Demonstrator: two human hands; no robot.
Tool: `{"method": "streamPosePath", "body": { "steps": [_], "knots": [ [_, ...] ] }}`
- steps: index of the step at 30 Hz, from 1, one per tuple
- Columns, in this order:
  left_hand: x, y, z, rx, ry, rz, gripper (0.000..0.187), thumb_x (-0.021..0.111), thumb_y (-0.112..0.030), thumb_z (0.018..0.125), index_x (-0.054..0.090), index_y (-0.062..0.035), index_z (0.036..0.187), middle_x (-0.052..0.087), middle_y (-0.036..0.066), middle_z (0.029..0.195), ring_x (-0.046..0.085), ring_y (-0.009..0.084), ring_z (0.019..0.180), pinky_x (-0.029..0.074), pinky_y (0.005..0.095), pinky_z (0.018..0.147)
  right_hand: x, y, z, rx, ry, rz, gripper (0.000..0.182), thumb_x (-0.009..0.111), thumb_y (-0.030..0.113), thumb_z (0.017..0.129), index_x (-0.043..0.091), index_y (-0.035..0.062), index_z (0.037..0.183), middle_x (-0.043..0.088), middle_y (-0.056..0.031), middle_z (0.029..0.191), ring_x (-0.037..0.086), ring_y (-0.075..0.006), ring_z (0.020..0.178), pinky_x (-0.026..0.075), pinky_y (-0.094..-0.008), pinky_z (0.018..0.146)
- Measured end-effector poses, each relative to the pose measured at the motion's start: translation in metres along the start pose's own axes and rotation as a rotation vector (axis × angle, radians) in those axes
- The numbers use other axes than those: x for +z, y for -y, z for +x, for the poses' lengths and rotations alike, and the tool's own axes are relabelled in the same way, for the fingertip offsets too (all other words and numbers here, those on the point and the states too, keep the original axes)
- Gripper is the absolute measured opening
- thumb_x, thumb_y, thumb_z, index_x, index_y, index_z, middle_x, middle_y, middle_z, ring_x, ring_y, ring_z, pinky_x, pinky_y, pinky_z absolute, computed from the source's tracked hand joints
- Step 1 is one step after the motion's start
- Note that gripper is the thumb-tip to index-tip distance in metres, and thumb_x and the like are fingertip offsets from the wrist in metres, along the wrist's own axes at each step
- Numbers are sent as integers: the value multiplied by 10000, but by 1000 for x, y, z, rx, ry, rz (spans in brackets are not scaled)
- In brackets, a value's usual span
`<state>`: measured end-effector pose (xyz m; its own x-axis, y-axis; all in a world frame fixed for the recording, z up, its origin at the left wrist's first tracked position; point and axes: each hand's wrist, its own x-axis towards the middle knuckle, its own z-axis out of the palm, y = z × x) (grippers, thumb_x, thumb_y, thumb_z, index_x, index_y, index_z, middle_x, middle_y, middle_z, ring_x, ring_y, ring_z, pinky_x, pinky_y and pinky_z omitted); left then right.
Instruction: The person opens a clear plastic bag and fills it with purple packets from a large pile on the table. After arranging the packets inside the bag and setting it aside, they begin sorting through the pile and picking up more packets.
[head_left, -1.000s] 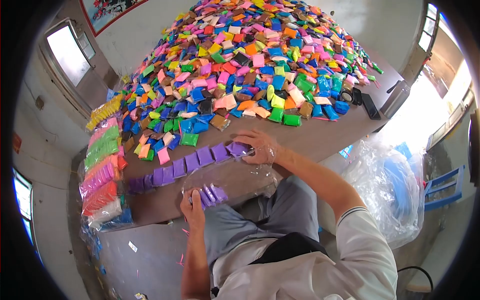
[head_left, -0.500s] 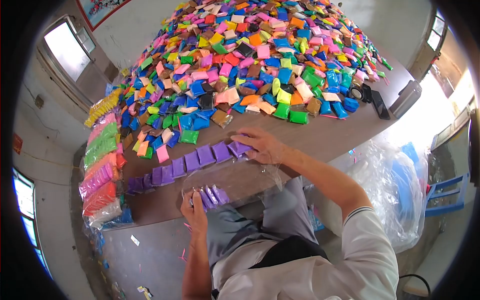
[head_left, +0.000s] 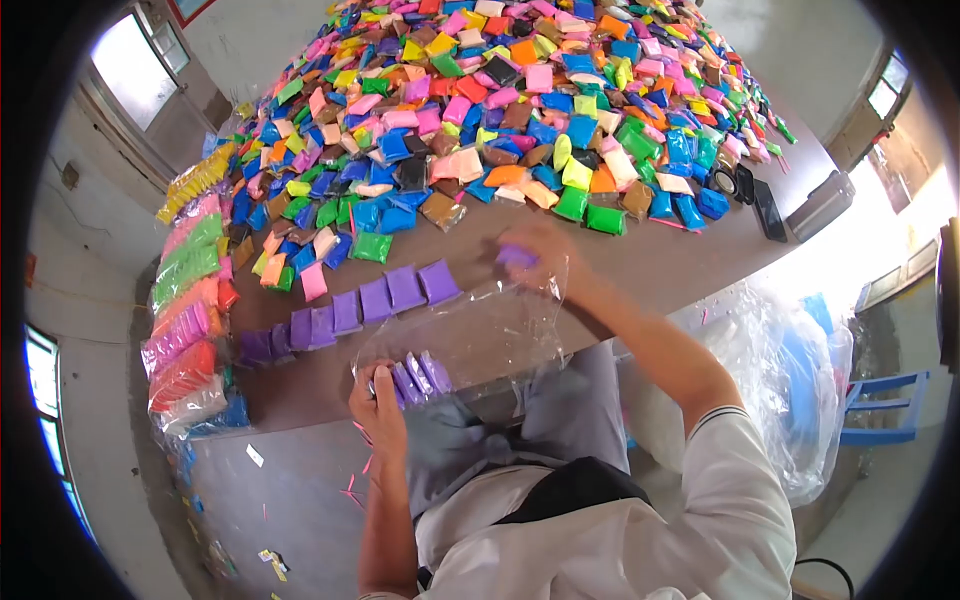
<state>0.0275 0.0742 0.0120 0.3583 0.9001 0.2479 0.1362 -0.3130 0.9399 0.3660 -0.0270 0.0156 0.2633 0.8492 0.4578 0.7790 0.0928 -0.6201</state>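
Loose purple packet [head_left: 517, 257] sits in the R hand [head_left: 541, 256], at the 9 o'clock side of the palm, gripped between fingers that look curled in close around it; hand's blurred, so exact finger gap n/a. L hand [head_left: 379, 402] has thumb & fingers pinched shut on the near end of a clear bag [head_left: 480, 330], w/ bagged purple packets [head_left: 424, 375] just beside the fingertips at 2 o'clock. Bag spreads from there toward 2 o'clock, its far edge right by the R hand; can't tell if R fingers touch it.

Purple row [head_left: 375, 299] lies on the worktop [head_left: 640, 262], running from 10 to 1 o'clock of L hand; its nearest end is at approx 8-9 o'clock of R hand, apart from the fingers.

Counts: 1 packet in R hand, 8 in the row, at least 4 in the bag (overlapping, exact no. unclear). 1 big mixed-colour pile [head_left: 520, 110] at 12 o'clock, too many pcs to count. Sorted packs [head_left: 188, 300] in several colours at 10 o'clock of L hand. 1 phone [head_left: 768, 211] & 1 grey metallic container [head_left: 822, 206] at approx 3 o'clock of R hand, near the worktop's edge
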Motion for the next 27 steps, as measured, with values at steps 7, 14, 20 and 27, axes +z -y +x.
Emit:
{"method": "streamPosePath", "body": {
  "steps": [7,14,20,27],
  "knots": [
    [0,-3,1,30,9,-28,242,530,-162,946,653,46,932,647,66,862,563,134,799,453,284,734,-65,102,-42,377,-521,626,386,689,214,866,623,34,1202,660,-28,1020,597,-105,908,498,-268,784],
    [-11,10,0,82,56,-50,259,550,-201,963,658,33,941,651,58,835,577,133,776,464,289,718,23,168,-44,340,-12,432,362,658,275,865,656,51,1150,693,-133,964,671,-242,875,521,-341,782],
    [-13,10,-5,82,84,-98,268,537,-210,976,650,30,939,644,64,821,566,134,759,461,302,696,57,175,-31,461,148,-21,489,593,429,886,635,13,1139,687,-219,931,662,-411,864,523,-453,796],
    [-12,6,-6,102,67,-128,251,520,-192,984,631,27,929,629,61,821,554,138,760,450,303,696,45,182,-27,404,397,-113,667,443,570,954,567,-6,1265,611,-248,1161,588,-392,1109,453,-463,945]
  ]
}}
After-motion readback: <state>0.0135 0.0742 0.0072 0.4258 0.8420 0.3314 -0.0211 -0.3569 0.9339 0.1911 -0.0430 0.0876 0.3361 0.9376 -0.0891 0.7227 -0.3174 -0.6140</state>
